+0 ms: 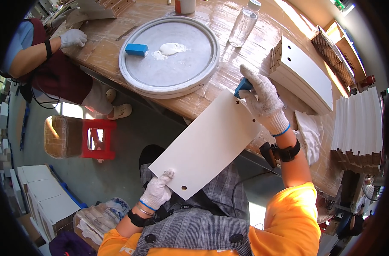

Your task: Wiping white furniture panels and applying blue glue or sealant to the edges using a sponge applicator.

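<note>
A white rectangular panel (207, 143) with small drilled holes near its ends slants across my lap, its far end over the table edge. My left hand (157, 190), in a white knit glove, grips its near left corner with the thumb on top. In my gloved right hand (262, 96) is a blue block (243, 87), held against the panel's far corner. Beyond the panel sits a round grey lid-like tray (169, 91) with a dollop of white paste (172, 48) and a second blue block (136, 50) on it.
A clear bottle (244, 25) stands right of the tray on the plastic-covered table (222, 64). Stacked white panels (303, 77) lie at right, a cloth (309, 132) nearer. Another person's gloved hand (73, 38) rests at the far left edge. A red stool (98, 138) stands below.
</note>
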A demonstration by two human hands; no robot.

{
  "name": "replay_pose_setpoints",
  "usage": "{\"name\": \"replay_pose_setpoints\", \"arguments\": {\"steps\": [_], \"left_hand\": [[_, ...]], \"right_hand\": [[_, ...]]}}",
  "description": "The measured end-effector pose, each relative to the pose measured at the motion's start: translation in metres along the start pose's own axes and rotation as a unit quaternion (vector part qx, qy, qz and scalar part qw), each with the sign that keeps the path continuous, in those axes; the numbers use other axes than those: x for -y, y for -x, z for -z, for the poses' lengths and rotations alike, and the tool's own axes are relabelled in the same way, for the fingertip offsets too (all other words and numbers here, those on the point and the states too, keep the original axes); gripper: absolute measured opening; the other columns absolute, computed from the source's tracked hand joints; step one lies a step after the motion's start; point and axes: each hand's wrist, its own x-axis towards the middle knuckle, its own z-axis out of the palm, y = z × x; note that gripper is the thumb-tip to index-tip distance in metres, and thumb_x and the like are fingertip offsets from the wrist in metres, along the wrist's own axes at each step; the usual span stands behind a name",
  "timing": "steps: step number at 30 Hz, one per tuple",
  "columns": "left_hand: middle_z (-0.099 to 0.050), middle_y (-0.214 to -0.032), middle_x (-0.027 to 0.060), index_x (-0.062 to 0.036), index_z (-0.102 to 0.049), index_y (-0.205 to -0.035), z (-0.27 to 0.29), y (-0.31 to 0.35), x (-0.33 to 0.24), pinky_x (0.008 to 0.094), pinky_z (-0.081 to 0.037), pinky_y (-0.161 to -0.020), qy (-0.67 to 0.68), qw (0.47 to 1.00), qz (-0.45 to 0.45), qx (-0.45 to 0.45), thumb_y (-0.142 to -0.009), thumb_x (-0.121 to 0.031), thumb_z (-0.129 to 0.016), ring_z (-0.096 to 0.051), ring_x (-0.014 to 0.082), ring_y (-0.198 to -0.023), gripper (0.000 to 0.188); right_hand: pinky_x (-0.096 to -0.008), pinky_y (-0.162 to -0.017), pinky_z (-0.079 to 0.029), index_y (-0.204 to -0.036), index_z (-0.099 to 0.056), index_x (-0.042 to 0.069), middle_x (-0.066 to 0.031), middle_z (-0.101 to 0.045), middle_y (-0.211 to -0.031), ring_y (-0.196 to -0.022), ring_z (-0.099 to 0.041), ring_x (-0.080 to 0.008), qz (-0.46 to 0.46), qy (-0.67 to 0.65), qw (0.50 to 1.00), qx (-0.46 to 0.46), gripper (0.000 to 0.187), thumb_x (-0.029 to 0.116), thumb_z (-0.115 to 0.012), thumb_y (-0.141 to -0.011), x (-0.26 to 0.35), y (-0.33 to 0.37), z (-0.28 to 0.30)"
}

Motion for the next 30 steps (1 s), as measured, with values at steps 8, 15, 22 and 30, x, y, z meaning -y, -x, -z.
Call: {"name": "replay_pose_setpoints", "arguments": {"steps": [8,15,22,30], "left_hand": [[-0.057,-0.111,0.0081,-0.0003,-0.052,-0.116,-0.001,0.001,0.002,0.0346,-0.043,-0.097,-0.010,1.000,-0.008,-0.017,-0.089,-0.004,-0.049,-0.056,0.0193,-0.104,0.027],[-0.057,-0.113,0.0088,-0.0003,-0.050,-0.119,-0.004,0.007,0.005,0.0348,-0.041,-0.098,-0.028,0.999,-0.030,-0.005,-0.090,-0.009,-0.051,-0.054,0.0203,-0.108,0.031],[-0.057,-0.114,0.0086,0.0007,-0.050,-0.120,-0.008,0.014,0.005,0.0332,-0.041,-0.097,-0.061,0.997,-0.047,0.005,-0.092,-0.013,-0.051,-0.054,0.0197,-0.109,0.031],[-0.049,-0.126,0.0121,-0.0001,-0.040,-0.128,-0.014,0.024,0.005,0.0397,-0.032,-0.106,-0.051,0.996,-0.048,0.058,-0.090,-0.013,-0.045,-0.046,0.0254,-0.119,0.040]], "right_hand": [[-0.0378,-0.077,-0.047,-0.124,-0.052,0.007,-0.0123,-0.060,-0.090,-0.084,-0.058,-0.0301,-0.069,-0.017,0.997,0.011,0.056,0.000,-0.066,-0.071,0.003,0.006,0.006],[-0.0308,-0.081,-0.048,-0.131,-0.046,0.007,-0.0115,-0.060,-0.100,-0.087,-0.058,-0.0196,-0.142,-0.018,0.989,-0.041,0.055,0.001,-0.062,-0.079,-0.005,0.020,0.023],[-0.0247,-0.076,-0.048,-0.134,-0.041,0.000,-0.0046,-0.057,-0.100,-0.085,-0.054,-0.0087,-0.334,-0.284,0.886,-0.153,0.049,0.013,-0.055,-0.089,0.018,0.074,0.071],[-0.0254,-0.069,-0.044,-0.122,-0.052,-0.005,-0.0067,-0.057,-0.089,-0.078,-0.052,-0.0128,-0.367,-0.488,0.769,-0.190,0.036,0.017,-0.050,-0.094,0.039,0.123,0.071]]}}
